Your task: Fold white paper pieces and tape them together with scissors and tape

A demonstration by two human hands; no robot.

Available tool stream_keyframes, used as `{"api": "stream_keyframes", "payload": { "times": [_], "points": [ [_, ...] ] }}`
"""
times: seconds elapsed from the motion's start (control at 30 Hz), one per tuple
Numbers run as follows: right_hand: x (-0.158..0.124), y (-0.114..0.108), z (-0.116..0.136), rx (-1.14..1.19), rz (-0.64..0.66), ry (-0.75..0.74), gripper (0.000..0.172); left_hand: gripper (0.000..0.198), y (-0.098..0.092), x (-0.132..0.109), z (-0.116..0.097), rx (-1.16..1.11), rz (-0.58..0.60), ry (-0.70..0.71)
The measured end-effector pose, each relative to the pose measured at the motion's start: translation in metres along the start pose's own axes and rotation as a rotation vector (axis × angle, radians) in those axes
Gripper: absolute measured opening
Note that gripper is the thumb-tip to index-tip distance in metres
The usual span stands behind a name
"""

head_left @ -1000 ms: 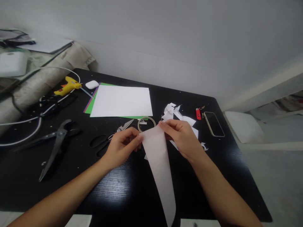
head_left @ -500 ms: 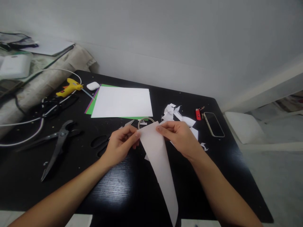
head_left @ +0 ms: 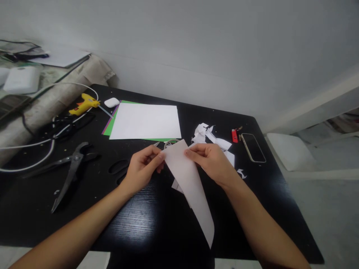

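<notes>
A long tapered piece of white paper [head_left: 193, 190] hangs over the black table [head_left: 146, 228], its wide end up and its point toward me. My left hand [head_left: 143, 168] pinches the paper's upper left corner with closed fingers. My right hand [head_left: 213, 162] pinches the upper right edge. Behind the hands lie black-handled scissors [head_left: 119, 168], mostly hidden by my left hand, and a ring of tape [head_left: 169, 142]. White paper scraps [head_left: 209, 136] lie just beyond my right hand.
White sheet on coloured sheets [head_left: 146, 121] at the back. Large black pliers [head_left: 71, 168], yellow glue gun [head_left: 82, 104], white earbud case [head_left: 111, 102] and cables [head_left: 33, 149] at left. Red lighter [head_left: 234, 135] and phone [head_left: 252, 147] at right. Table's front edge is near me.
The paper has tilted, its lower point swinging right and up from the bottom of the frame. Both hands shifted slightly up and keep their pinch.
</notes>
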State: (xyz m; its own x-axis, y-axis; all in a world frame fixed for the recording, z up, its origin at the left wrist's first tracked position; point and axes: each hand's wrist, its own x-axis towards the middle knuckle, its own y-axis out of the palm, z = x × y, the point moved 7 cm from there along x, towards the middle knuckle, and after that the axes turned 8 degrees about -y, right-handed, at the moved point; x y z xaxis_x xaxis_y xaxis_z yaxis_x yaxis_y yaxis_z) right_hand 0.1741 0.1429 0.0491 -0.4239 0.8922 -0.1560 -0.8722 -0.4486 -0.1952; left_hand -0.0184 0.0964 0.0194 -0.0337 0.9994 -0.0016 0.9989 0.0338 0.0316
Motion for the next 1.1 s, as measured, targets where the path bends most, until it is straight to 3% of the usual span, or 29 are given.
{"api": "stream_keyframes", "payload": {
  "times": [0.37,0.47,0.67,0.8,0.93,1.1],
  "points": [
    [0.001,0.001,0.002,-0.045,0.020,-0.023,0.035,0.026,-0.005,0.003,0.005,-0.059,-0.048,-0.026],
    [0.000,-0.001,0.002,-0.138,0.072,0.000,0.033,0.026,-0.003,0.005,0.007,-0.048,0.022,-0.058],
    [-0.008,0.021,-0.004,-0.222,0.340,0.046,0.026,0.021,0.011,0.006,0.012,0.052,0.253,-0.155],
    [-0.010,0.033,-0.007,-0.291,0.400,0.011,0.030,0.032,0.021,0.002,0.013,0.132,0.330,-0.169],
    [-0.008,0.027,-0.004,-0.307,0.406,0.012,0.027,0.038,0.012,0.005,0.010,0.212,0.221,-0.120],
    [-0.004,-0.016,0.009,-0.375,0.339,0.008,0.025,0.038,-0.021,0.015,0.009,0.142,-0.071,-0.147]
  ]
}}
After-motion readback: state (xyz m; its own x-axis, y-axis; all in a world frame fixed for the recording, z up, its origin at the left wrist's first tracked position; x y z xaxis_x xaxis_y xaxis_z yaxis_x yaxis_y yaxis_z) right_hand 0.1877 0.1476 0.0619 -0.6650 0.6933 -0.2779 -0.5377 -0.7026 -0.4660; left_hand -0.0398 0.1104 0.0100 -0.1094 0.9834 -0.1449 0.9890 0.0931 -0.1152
